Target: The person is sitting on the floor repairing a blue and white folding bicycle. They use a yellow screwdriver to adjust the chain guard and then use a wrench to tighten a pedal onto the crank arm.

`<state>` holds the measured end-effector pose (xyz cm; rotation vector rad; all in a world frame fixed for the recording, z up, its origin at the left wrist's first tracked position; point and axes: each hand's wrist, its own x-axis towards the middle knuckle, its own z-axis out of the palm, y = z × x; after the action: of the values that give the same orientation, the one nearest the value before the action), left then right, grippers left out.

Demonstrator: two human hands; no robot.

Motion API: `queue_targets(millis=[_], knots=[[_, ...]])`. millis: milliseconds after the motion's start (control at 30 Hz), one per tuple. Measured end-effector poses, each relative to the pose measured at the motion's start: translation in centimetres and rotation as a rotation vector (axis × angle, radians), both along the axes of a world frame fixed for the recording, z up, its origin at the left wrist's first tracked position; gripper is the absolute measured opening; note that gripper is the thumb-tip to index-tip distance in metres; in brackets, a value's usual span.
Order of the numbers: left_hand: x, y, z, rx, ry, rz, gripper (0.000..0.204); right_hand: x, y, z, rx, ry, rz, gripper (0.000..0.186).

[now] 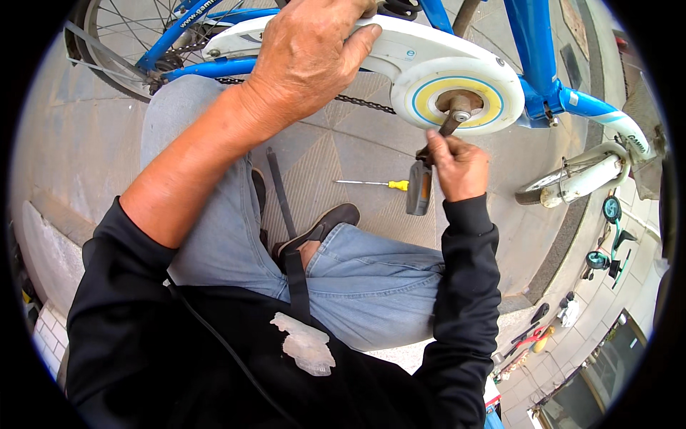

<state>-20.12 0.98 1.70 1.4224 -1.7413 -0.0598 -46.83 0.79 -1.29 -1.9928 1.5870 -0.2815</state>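
A blue bicycle frame point(530, 43) spans the top of the head view, with a white chain guard point(386, 44) along its side. My left hand point(307, 61) grips the upper edge of that guard; its fingertips are hidden behind it. At the guard's round front end, a dark crank arm point(450, 126) comes out of a yellow and blue ring. My right hand point(461, 168) is closed round the crank's lower end, by the pedal point(419, 187), which hangs beside my fingers. Below the guard runs the chain point(364, 104).
A screwdriver point(398, 185) with a yellow handle lies on the paving left of the pedal. A long dark bar point(280, 193) rests near my shoe point(336, 217). The front wheel point(530, 196) is at the right. Farther right are a small teal scooter point(616, 239) and several scattered tools.
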Motion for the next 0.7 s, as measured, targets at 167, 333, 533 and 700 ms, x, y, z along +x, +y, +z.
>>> queue_targets(millis=[167,333,533,700], knots=[[-0.1,0.3,-0.4,-0.037,0.116,-0.001,0.020,1.7,0.8,0.2,0.012,0.112,-0.085,0.044],[-0.4,0.3,-0.4,-0.041,0.146,0.022,0.020,2.0,0.9,0.4,0.083,0.015,-0.186,0.043],[-0.6,0.2,-0.5,-0.046,0.129,0.055,0.020,2.4,0.1,0.3,-0.007,0.189,-0.053,0.041],[-1.2,-0.1,-0.8,-0.086,0.129,0.050,0.021,1.3,-1.5,-0.1,0.113,0.025,-0.111,0.040]])
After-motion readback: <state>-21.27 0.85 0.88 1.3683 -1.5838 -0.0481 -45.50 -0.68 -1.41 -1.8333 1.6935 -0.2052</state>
